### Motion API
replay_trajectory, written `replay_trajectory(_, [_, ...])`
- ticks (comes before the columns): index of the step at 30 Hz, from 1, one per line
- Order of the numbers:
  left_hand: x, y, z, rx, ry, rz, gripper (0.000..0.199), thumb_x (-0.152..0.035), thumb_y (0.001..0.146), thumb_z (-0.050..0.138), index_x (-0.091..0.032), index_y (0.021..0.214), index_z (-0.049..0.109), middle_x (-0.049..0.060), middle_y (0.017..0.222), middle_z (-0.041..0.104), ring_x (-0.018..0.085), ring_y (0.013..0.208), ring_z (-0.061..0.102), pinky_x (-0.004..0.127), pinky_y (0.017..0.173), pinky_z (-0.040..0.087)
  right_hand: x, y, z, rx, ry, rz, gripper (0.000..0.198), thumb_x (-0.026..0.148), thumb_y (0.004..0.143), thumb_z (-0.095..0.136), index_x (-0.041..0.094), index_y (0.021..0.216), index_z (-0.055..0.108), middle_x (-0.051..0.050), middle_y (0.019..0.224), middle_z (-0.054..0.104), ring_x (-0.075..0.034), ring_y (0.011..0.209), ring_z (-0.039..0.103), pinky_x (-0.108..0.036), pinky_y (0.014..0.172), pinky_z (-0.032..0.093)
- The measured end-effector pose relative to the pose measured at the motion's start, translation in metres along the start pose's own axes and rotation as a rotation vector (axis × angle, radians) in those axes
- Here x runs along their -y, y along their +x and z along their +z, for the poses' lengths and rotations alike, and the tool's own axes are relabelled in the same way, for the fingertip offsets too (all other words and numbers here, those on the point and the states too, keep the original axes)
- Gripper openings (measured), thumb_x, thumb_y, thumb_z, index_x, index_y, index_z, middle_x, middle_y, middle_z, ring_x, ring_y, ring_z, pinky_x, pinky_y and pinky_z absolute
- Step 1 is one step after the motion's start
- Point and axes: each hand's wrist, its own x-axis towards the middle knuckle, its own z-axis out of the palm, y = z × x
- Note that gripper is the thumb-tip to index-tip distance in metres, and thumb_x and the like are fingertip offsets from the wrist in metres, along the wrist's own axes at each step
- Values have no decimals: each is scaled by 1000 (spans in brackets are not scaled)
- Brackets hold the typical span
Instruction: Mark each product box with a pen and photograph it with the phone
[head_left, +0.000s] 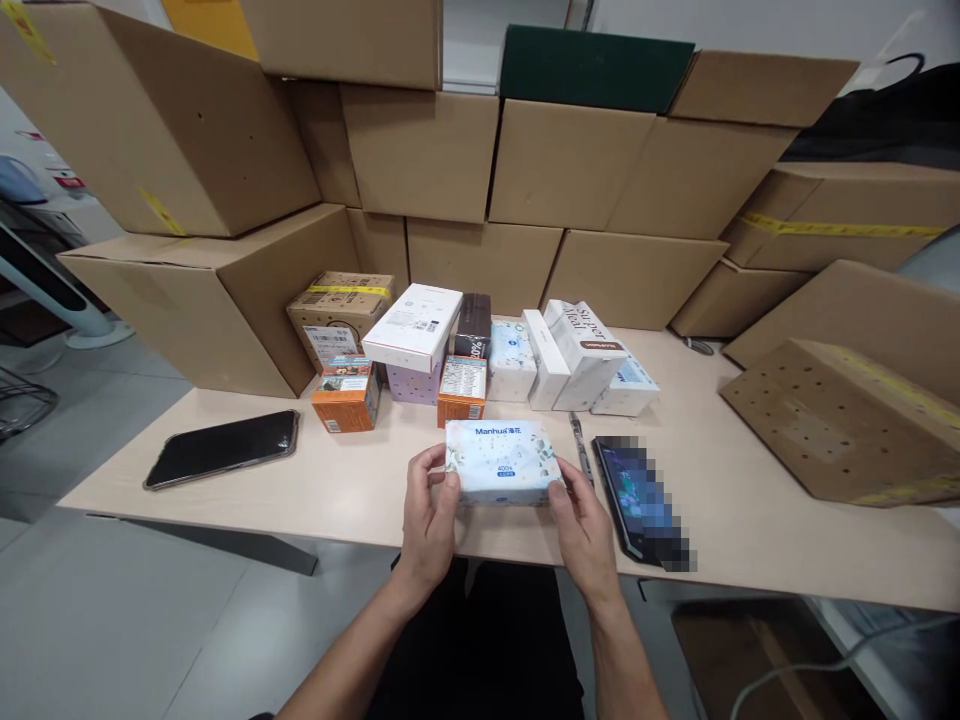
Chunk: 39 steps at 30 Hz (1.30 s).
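Note:
Between my two hands is a pale blue and white tissue pack (501, 455) marked "Manhua" and "400s", with leaf prints near its ends. My left hand (431, 515) grips its left end, thumb on the near edge. At the opposite end my right hand (581, 520) holds on in the same way. The pack is at the near side of the table; whether its underside touches the surface I cannot tell. Just behind it stand an orange box (461, 390) and another tissue pack (512, 362). A pen (580, 445) lies close to my right fingers.
A dark phone (221, 448) lies on the left of the table (345, 490), and a rugged phone (641, 500) on the right. Behind are a white box (414, 322), a "Super Meal" box (587, 350) and another orange box (346, 395). Stacked cartons (480, 265) wall the back and sides.

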Motion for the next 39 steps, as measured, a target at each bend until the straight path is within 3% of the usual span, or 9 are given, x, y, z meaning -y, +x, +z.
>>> replay_trajectory(5, [5,-1,-3,3,-89,70,38,-35,92,59,-22,128,52,10,125,57,23,110,59,37,93,49,-1,-2,-1,19,73,-20,46,46,90,59,20,128,59,-12,131,62,-26,119,60,-42,102,50])
replay_trajectory(10, [12,-4,-2,-28,-176,250,46,-22,85,66,-24,129,52,10,128,54,24,119,56,42,105,46,-7,-4,-1,22,218,-64,45,38,87,65,20,127,55,-14,134,60,-26,124,58,-45,107,47])
replay_trajectory(17, [20,-5,-1,-67,3,444,55,-12,80,59,-24,133,51,11,127,49,27,124,49,49,107,43,-9,-2,3,-6,254,-46,31,33,84,66,20,110,56,-16,130,61,-25,122,60,-45,106,47])
replay_trajectory(24, [16,-6,0,-80,237,521,69,-5,74,57,-29,138,47,13,133,42,30,130,42,53,105,42,-9,0,7,-10,146,-37,20,32,84,63,20,100,58,-13,127,63,-22,114,62,-39,100,50])
replay_trajectory(28, [10,-7,1,-48,340,555,71,-1,74,54,-30,138,46,12,139,36,29,133,40,53,105,42,-5,0,2,-152,-81,-168,15,32,88,56,21,96,61,-11,114,64,-20,100,63,-35,86,54])
replay_trajectory(31, [9,-8,2,-27,390,568,68,-2,74,56,-30,136,48,12,142,33,31,135,38,55,106,40,3,5,-9,-325,-391,-255,23,36,91,52,20,101,64,-10,99,62,-18,78,59,-34,72,52])
replay_trajectory(33, [9,-9,2,-19,429,584,66,-2,74,57,-30,133,50,12,143,32,32,136,37,55,106,40,9,13,-17,-371,-601,-256,31,39,93,49,17,108,64,-12,98,61,-20,75,58,-35,68,50])
replay_trajectory(37, [7,-9,3,-2,485,614,62,-1,74,57,-28,130,52,13,143,30,32,137,35,55,106,41,18,32,-26,-128,-1019,-39,33,37,95,45,13,103,67,-17,94,63,-26,79,62,-37,65,47])
replay_trajectory(39, [6,-8,3,6,498,609,61,-1,74,56,-27,129,52,13,143,29,32,137,35,55,106,41,21,40,-25,-9,-1119,74,31,35,95,45,13,94,67,-19,90,65,-27,75,64,-37,64,45])
